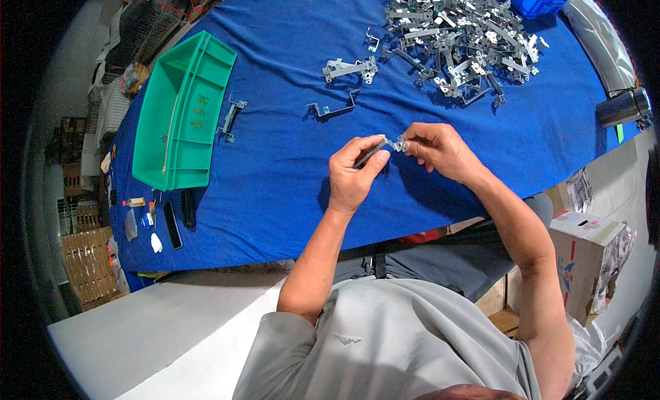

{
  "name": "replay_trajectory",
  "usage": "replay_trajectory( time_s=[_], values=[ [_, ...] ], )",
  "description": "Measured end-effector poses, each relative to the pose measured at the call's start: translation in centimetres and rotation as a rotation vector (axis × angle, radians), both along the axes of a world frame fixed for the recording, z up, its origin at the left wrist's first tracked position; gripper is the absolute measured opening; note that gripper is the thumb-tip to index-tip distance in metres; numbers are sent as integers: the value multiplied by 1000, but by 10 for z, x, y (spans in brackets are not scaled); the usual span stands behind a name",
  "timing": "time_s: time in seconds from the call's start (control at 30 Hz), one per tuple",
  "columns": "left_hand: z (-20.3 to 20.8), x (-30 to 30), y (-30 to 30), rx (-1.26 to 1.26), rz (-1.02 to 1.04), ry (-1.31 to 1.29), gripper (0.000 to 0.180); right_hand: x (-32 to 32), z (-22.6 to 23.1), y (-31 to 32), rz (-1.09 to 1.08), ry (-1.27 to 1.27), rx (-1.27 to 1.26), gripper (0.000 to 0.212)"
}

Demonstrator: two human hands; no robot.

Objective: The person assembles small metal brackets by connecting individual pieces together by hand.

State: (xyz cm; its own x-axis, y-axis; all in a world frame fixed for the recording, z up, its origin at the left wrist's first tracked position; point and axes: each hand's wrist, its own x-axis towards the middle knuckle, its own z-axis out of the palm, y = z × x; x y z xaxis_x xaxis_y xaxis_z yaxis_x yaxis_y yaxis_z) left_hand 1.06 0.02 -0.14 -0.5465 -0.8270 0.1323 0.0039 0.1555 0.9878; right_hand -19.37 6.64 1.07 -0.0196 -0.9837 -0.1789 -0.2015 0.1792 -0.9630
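Note:
Over the near part of the blue cloth, my left hand [352, 173] pinches one end of a small metal bracket [394, 145] between thumb and fingers. My right hand [440, 151] grips the bracket's other end with thumb and forefinger. Part of the metal is hidden by the fingers. Just beyond my hands a bent metal bracket [333, 111] lies by itself. Farther off are a few brackets lying together [349, 70], and a large heap of metal brackets [457, 46] spreads to the far right.
A green plastic bin [206, 118] stands on the left, with another metal bracket [232, 120] beside it. A black phone [172, 224] lies near the left table edge. At far right are a blue crate [536, 1] and a dark metal cup [622, 108]. Below the right edge stands a cardboard box [584, 255].

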Motion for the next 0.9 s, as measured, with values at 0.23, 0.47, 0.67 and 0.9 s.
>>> replay_trajectory(
  time_s=[0.23,0.47,0.67,0.9],
  values=[
    [-7,-3,-2,-36,-3,36,22,0,1,1,-11,-37,13,15],
    [-3,-4,0,-36,0,8,22,-3,0,-3,29,-379,-3,22],
    [0,-3,-1,-99,-18,-24,23,-7,-7,-5,52,-393,19,20],
    [1,-2,-1,-133,-20,-79,21,-3,2,-5,-109,-349,-95,17]
  ],
)
